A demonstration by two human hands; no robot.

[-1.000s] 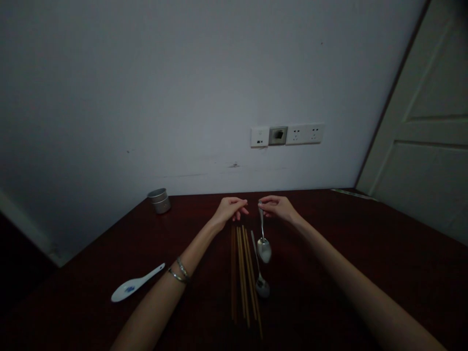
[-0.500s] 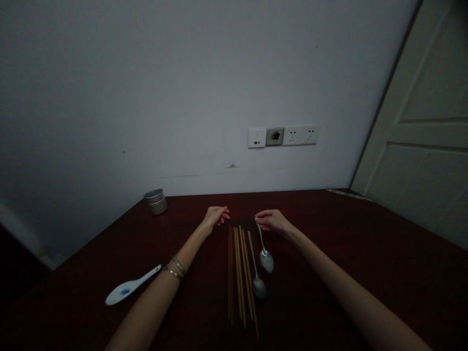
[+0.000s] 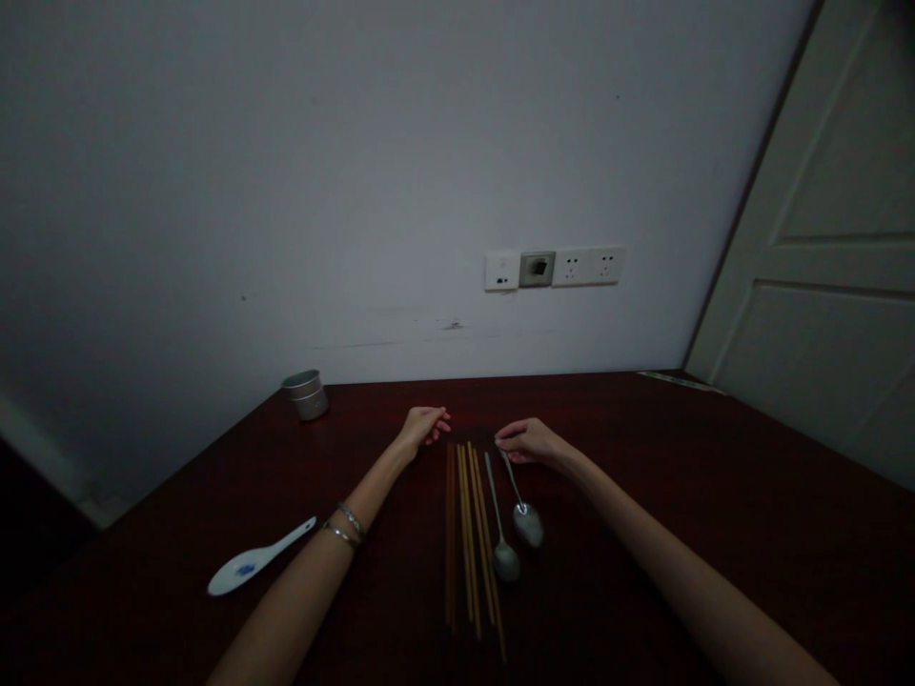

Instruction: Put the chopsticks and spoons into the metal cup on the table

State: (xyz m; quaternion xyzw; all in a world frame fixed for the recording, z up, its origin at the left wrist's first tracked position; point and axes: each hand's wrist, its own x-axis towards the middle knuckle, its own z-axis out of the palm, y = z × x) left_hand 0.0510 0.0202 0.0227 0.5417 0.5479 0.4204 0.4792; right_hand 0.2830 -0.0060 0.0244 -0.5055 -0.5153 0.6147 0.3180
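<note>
In my right hand point(image 3: 530, 441), thumb and fingers pinch the handle end of a metal spoon point(image 3: 527, 524). Its bowl points toward me, low over or on the dark red table. Just left of it lies a second metal spoon point(image 3: 506, 560) with a long thin handle. Several wooden chopsticks point(image 3: 468, 534) lie side by side next to that spoon, one or two of them darker and redder. My left hand point(image 3: 424, 425) hovers or rests beyond the chopsticks' far ends, empty, its fingers loosely bent and a little apart. Bracelets circle the left wrist.
On the left of the table point(image 3: 629, 419) lies a white ceramic spoon point(image 3: 247, 569) with a blue mark, beside my left forearm. A grey metal cup point(image 3: 306, 394) stands at the back left corner. Behind is a wall with sockets point(image 3: 554, 268); a door point(image 3: 829, 248) is at right.
My right hand has moved slightly toward me with the metal spoon, and the bowl has shifted a little right and nearer. The left hand has barely moved.
</note>
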